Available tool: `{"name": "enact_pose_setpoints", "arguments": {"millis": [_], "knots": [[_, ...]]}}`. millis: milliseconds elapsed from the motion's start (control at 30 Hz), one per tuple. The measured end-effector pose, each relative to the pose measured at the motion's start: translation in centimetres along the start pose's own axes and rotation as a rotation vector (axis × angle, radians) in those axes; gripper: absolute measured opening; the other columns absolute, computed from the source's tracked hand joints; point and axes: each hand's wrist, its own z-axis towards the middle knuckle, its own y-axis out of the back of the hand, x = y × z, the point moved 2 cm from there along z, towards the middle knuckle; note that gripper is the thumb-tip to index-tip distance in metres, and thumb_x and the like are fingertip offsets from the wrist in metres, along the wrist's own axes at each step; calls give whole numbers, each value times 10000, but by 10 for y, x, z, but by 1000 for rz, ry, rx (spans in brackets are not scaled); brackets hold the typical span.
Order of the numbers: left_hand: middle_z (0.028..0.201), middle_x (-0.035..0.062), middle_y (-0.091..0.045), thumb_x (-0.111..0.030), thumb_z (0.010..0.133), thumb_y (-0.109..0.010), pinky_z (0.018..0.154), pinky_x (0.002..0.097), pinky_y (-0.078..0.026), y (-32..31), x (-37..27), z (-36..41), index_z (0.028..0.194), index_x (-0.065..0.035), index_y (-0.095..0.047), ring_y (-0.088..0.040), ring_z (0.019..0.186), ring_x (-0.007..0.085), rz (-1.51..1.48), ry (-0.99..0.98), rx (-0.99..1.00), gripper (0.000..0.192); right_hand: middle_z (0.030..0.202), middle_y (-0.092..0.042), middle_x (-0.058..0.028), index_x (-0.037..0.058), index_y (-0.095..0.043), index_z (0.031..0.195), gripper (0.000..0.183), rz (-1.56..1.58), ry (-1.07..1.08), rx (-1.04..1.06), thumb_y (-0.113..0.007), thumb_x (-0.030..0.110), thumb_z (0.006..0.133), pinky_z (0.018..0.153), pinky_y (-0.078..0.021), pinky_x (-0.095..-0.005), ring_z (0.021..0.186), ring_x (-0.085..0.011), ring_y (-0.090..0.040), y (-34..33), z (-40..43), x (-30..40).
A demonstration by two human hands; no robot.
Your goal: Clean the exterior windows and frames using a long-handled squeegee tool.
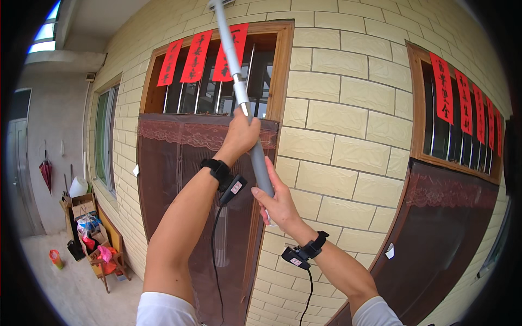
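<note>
A telescopic pole (230,51) with a white upper part and a grey grip slants up across the view; its far head is cut off at the top edge. My left hand (241,132) is wrapped round the pole near the top of the grey grip. Lower down, my right hand (279,201) is at the grip's bottom end, thumb on one side and fingers on the other. Behind the pole hang red paper strips (197,57) bearing writing, over a barred window in a wooden frame (284,61). Each wrist wears a black strap with a small cabled device.
A dark curtain (171,183) covers the doorway below the window. Yellow brick wall (338,142) separates it from a second curtained doorway (440,220) at the right. At the lower left are a wooden chair (107,265) with bags, a small bin (56,259) and a hanging umbrella (46,175).
</note>
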Motion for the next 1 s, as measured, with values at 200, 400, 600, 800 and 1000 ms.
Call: {"name": "enact_pose_setpoints", "arguments": {"millis": [200, 400, 600, 800, 1000], "knots": [[816, 123, -618, -151, 842, -675, 500, 376, -527, 12, 23, 9, 1101, 39, -495, -652, 624, 224, -301, 273, -4, 368, 700, -529, -17, 239, -160, 1656, 873, 121, -136, 152, -628, 17, 954, 351, -402, -279, 428, -99, -490, 25, 14, 22], [738, 76, -588, -187, 844, -678, 483, 369, -529, 17, -32, 65, 951, 10, -542, -609, 581, 203, -383, 214, 40, 263, 702, -540, -27, 194, -212, 1645, 867, 126, -121, 142, -659, 26, 922, 357, -391, -278, 450, -106, -505, 60, 51, 78], [802, 59, -574, -220, 892, -686, 545, 383, -581, 6, -108, 128, 1035, -41, -503, -613, 641, 191, -457, 160, 127, 293, 713, -547, -37, 171, -242, 1636, 848, 126, -11, 65, -664, 22, 916, 356, -393, -282, 457, -106, -511, 96, 85, 141], [895, 87, -586, -261, 901, -686, 592, 412, -576, -17, -159, 147, 1128, -27, -497, -628, 739, 208, -377, 87, 194, 377, 725, -540, -37, 160, -253, 1633, 814, 213, 79, -22, -643, 17, 933, 361, -385, -287, 449, -102, -487, 104, 67, 156], [810, 110, -626, -361, 937, -660, 493, 373, -570, -42, -183, 127, 1027, 50, -541, -654, 617, 220, -274, -39, 293, 437, 737, -527, -25, 165, -244, 1637, 765, 241, 169, -189, -615, 56, 976, 364, -385, -276, 444, -86, -467, 90, 37, 130]]}}
